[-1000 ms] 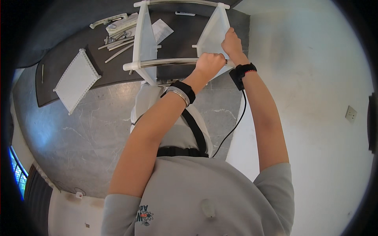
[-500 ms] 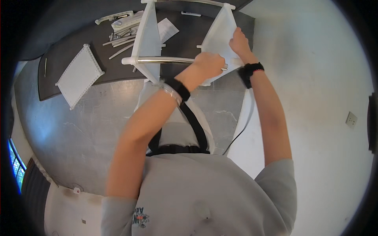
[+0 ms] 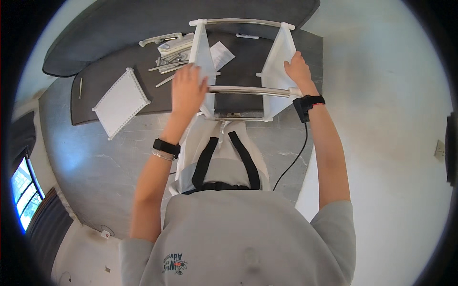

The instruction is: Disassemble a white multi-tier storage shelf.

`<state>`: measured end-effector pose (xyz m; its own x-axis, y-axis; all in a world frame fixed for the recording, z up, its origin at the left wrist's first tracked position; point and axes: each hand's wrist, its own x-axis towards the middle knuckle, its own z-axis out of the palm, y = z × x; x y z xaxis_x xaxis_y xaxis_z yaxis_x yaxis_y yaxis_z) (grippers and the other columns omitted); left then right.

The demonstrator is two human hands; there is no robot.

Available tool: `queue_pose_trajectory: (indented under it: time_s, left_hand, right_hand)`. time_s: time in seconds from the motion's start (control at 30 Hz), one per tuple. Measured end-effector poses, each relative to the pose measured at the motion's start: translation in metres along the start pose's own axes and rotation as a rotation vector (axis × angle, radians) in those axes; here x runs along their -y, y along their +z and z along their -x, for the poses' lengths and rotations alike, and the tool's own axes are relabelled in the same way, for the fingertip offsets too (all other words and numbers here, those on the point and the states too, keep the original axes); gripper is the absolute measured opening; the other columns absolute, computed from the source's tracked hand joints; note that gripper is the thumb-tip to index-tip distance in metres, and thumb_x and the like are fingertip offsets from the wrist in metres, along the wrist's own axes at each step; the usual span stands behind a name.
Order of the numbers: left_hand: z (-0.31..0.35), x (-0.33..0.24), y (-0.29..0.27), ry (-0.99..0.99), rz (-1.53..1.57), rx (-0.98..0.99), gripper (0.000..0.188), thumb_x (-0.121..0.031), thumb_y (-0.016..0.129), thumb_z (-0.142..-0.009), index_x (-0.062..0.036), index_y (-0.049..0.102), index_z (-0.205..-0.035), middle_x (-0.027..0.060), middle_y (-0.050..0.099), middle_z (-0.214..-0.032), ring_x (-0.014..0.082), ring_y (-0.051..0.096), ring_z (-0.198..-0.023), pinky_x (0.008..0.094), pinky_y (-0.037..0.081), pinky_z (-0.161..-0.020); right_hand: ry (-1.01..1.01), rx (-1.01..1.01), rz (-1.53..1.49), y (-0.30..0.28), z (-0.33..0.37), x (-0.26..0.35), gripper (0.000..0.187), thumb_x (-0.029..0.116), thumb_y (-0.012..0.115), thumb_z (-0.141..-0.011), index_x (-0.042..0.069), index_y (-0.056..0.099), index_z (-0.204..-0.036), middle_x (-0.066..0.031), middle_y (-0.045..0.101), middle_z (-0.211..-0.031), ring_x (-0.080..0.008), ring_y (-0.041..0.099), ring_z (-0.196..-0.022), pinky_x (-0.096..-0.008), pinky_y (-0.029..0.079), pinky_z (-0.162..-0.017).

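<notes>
A rack frame stands in front of me, made of two white side panels joined by shiny metal tubes. My left hand (image 3: 187, 90) is at the near corner of the left panel (image 3: 203, 55), its fingers over the outer side and the thumb near the tube end. With my right hand (image 3: 299, 71) I hold the outer edge of the right panel (image 3: 276, 62), thumb on the inner side. The near metal tube (image 3: 248, 90) spans between both panels. Another tube (image 3: 243, 21) joins them at the far side, and a lower one (image 3: 238, 118) runs close to my legs.
On the dark seat (image 3: 95, 86) lie several loose metal tubes (image 3: 169, 66), white parts (image 3: 176, 44), a paper sheet (image 3: 222, 56) and a white marker (image 3: 247, 36). A loose white panel (image 3: 121, 104) overhangs its front edge. A white wall (image 3: 381, 119) rises on the right.
My left hand has left the right end of the near tube and moved left to the left panel. That tube now meets the right panel. My right hand stays on its panel.
</notes>
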<state>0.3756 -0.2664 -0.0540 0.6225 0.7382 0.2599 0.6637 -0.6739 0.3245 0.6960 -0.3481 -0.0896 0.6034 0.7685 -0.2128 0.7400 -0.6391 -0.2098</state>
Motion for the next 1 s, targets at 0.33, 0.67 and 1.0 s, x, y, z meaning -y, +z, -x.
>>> queue_pose_trajectory:
  time_s: [0.33,0.67,1.0]
  left_hand:
    - [0.013,0.032,0.008,-0.494,0.116,0.496,0.047,-0.044,0.041,-0.086,-0.0004,0.055,-0.096,0.0255,0.061,-0.086,0.0418,0.059,-0.084,0.0481,0.046,-0.076]
    - [0.006,0.024,0.023,-0.671,0.015,0.483,0.053,-0.052,0.039,-0.086,-0.0031,0.053,-0.102,0.0229,0.063,-0.090,0.0407,0.060,-0.088,0.0479,0.046,-0.077]
    - [0.016,0.023,0.042,-0.609,-0.052,0.496,0.036,-0.038,0.034,-0.092,-0.0047,0.039,-0.106,0.0242,0.062,-0.086,0.0418,0.061,-0.079,0.0501,0.048,-0.069]
  right_hand:
    - [-0.761,0.282,-0.135,-0.010,0.111,0.116,0.043,0.036,0.065,-0.072,0.008,0.054,-0.103,-0.0122,0.056,-0.104,-0.0305,0.059,-0.090,-0.0409,0.049,-0.073]
    - [-0.549,0.920,-0.167,0.050,0.102,0.169,0.028,0.027,0.066,-0.069,0.000,0.063,-0.070,-0.0134,0.064,-0.065,-0.0277,0.062,-0.057,-0.0357,0.050,-0.054]
    - [-0.558,0.702,-0.100,0.053,0.137,0.163,0.030,0.028,0.059,-0.074,0.001,0.065,-0.084,-0.0193,0.064,-0.084,-0.0316,0.064,-0.079,-0.0402,0.051,-0.069]
